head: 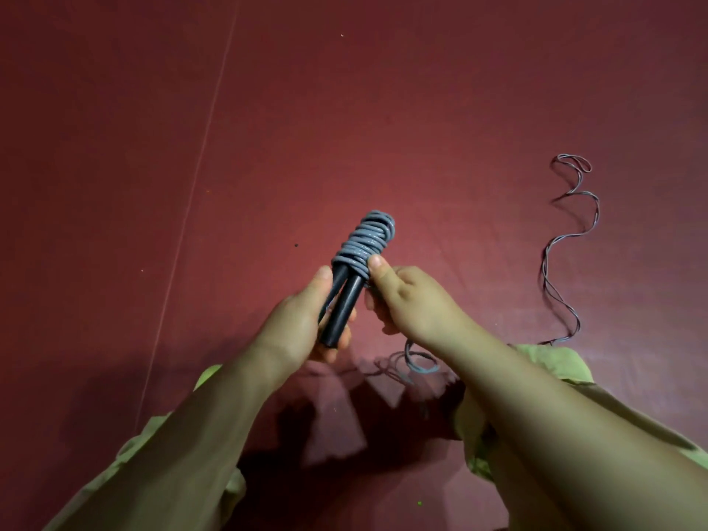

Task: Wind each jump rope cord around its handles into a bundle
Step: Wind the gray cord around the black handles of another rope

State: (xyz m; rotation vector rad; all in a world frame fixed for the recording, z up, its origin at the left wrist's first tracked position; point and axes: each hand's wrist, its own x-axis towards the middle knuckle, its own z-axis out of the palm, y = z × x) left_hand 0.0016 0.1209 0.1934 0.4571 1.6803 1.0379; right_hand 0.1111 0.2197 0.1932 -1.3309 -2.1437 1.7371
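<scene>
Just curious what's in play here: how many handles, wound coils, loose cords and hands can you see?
Black handles: 2
Wound grey coil: 1
Loose cord on the floor: 1
Hands: 2, left hand and right hand
Total: 6

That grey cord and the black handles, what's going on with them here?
A person is winding a jump rope into a bundle. The left hand grips the two black handles held side by side, and the right hand pinches the grey cord at the edge of the coil already wrapped around their upper part. A long doubled stretch of loose cord lies snaking on the red floor to the right, not yet wound.
</scene>
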